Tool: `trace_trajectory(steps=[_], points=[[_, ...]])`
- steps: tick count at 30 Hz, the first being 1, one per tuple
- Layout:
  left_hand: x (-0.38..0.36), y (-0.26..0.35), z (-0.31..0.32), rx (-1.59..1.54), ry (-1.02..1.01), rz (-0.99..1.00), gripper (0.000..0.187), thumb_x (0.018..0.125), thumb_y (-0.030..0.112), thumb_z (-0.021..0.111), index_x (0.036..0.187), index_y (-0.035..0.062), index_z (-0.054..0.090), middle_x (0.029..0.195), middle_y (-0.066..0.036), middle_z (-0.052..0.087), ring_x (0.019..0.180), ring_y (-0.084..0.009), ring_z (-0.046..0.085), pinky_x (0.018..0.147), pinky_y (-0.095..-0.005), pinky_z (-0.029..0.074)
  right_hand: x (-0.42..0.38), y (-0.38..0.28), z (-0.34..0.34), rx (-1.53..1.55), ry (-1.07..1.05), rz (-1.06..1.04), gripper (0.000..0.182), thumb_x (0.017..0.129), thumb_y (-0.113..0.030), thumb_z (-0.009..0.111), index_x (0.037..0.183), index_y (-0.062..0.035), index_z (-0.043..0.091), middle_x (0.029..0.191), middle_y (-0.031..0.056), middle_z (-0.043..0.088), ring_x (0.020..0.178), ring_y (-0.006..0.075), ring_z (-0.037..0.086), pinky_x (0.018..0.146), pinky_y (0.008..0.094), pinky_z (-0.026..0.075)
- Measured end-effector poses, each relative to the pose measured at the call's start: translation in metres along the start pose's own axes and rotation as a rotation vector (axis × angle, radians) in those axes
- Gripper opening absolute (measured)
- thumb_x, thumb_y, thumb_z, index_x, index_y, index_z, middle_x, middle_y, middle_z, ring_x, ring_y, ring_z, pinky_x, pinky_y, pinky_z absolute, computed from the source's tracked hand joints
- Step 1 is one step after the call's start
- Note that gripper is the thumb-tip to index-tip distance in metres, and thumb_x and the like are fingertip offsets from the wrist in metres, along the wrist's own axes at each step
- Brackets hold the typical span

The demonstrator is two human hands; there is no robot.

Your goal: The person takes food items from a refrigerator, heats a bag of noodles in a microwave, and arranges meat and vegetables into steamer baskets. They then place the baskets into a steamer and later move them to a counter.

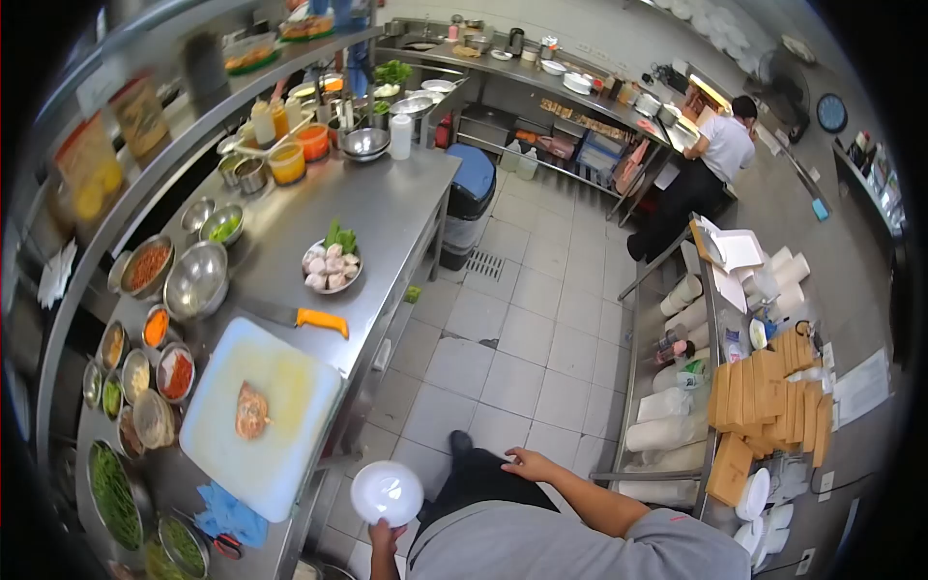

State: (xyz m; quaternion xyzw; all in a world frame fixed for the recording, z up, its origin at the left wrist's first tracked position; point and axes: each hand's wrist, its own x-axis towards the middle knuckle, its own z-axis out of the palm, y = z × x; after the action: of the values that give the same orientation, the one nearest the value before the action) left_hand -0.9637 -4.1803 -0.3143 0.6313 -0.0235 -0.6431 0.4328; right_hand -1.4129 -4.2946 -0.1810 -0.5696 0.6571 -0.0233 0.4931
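Note:
A round white bowl point(387, 491) is held by its near edge in my left hand point(387, 535), beside the counter's front edge. My right hand point(525, 464) hangs near my thigh with its fingers loosely apart and nothing in it. On the counter to the left lies a pale cutting board point(217, 416) with a piece of browned meat point(252, 410) on it. A knife with an orange handle point(322, 322) rests just beyond the board. Farther back sits a metal bowl of whitish pieces and green leaves point(332, 266).
Metal bowls of chopped ingredients point(177, 373) line the counter's left side, under a steel shelf point(193, 126). A blue cloth point(232, 514) lies near red-handled scissors point(227, 546). A blue-lidded bin point(471, 184) stands past the counter. Right, a rack holds cardboard boxes point(759, 391); another person point(725, 145) stands behind.

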Motion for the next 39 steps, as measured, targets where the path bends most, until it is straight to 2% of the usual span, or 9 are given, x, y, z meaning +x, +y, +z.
trace_trajectory(steps=[7,10,13,19,30,32,35,37,39], points=[[0.048,0.129,0.310,0.499,-0.485,0.065,0.049,0.090,0.007,0.043,0.136,-0.0086,0.044,0.118,-0.025,0.064,0.091,-0.0342,0.072,0.067,-0.0408,0.067,0.070,-0.058,-0.123,0.170,0.045,-0.209,0.090,0.089,-0.051,0.074,0.151,0.0027,0.036,0.135,0.0293,0.058,0.129,0.0371,0.056,0.114,0.0408,0.040],[0.028,0.174,0.462,0.583,-0.526,0.077,0.049,0.089,0.006,0.043,0.136,-0.0086,0.045,0.113,-0.023,0.066,0.085,-0.0318,0.072,0.066,-0.0392,0.066,0.074,-0.068,-0.227,0.599,0.136,-0.099,0.068,0.090,-0.014,0.066,0.147,0.0039,0.035,0.124,0.0207,0.060,0.096,0.0285,0.069,0.071,0.0389,0.062],[0.023,0.195,0.582,0.698,-0.711,0.143,0.047,0.094,0.012,0.049,0.136,-0.0074,0.045,0.109,-0.021,0.068,0.082,-0.0283,0.073,0.065,-0.0373,0.065,0.108,-0.020,-0.308,0.781,0.376,-0.142,0.067,0.086,-0.006,0.057,0.148,0.0024,0.034,0.120,0.0200,0.061,0.082,0.0262,0.071,0.051,0.0322,0.058],[0.052,0.257,0.769,0.566,-1.050,-0.042,0.073,0.106,0.056,0.042,0.157,0.0067,0.024,0.119,-0.019,0.067,0.098,-0.0261,0.070,0.085,-0.0388,0.059,0.154,0.014,-0.524,1.128,0.480,-0.061,0.046,0.088,-0.006,0.049,0.133,0.0051,0.048,0.106,0.0184,0.066,0.080,0.0274,0.068,0.067,0.0422,0.060],[0.390,0.290,0.822,0.807,-0.406,0.031,0.026,0.101,0.033,0.057,0.104,0.0070,0.058,0.085,-0.011,0.068,0.068,-0.0216,0.067,0.054,-0.0349,0.053,0.357,0.101,-0.729,1.386,0.641,0.108,0.046,0.091,-0.008,0.045,0.134,0.0090,0.044,0.111,0.0257,0.064,0.089,0.0347,0.069,0.069,0.0458,0.058],[0.449,0.309,0.826,0.818,-0.422,0.056,0.025,0.101,0.032,0.056,0.099,0.0072,0.058,0.080,-0.011,0.065,0.064,-0.0245,0.065,0.050,-0.0389,0.052,0.393,0.120,-0.763,1.419,0.608,0.167,0.046,0.092,-0.010,0.043,0.134,0.0085,0.043,0.108,0.0254,0.065,0.083,0.0365,0.069,0.068,0.0452,0.058],[0.497,0.367,0.900,1.758,-0.840,0.464,0.031,0.097,0.034,0.061,0.110,0.0062,0.063,0.083,-0.012,0.065,0.065,-0.0270,0.065,0.053,-0.0459,0.053,0.431,0.102,-0.849,1.435,0.715,0.323,0.045,0.091,-0.011,0.043,0.133,0.0069,0.043,0.101,0.0253,0.065,0.079,0.0372,0.069,0.065,0.0444,0.057],[0.523,0.409,0.966,1.530,-0.416,-0.356,0.034,0.096,0.034,0.063,0.117,0.0070,0.064,0.090,-0.012,0.067,0.068,-0.0247,0.064,0.058,-0.0411,0.055,0.457,0.104,-0.902,1.488,0.837,0.287,0.043,0.091,-0.011,0.043,0.131,0.0053,0.044,0.098,0.0245,0.065,0.074,0.0361,0.068,0.062,0.0433,0.055],[0.540,0.438,1.035,1.317,-0.489,-0.207,0.035,0.097,0.035,0.062,0.118,0.0068,0.063,0.093,-0.011,0.067,0.070,-0.0226,0.064,0.058,-0.0381,0.054,0.489,0.109,-0.972,1.550,0.869,0.172,0.038,0.092,-0.012,0.043,0.127,0.0043,0.046,0.090,0.0223,0.064,0.067,0.0329,0.064,0.055,0.0416,0.050]])
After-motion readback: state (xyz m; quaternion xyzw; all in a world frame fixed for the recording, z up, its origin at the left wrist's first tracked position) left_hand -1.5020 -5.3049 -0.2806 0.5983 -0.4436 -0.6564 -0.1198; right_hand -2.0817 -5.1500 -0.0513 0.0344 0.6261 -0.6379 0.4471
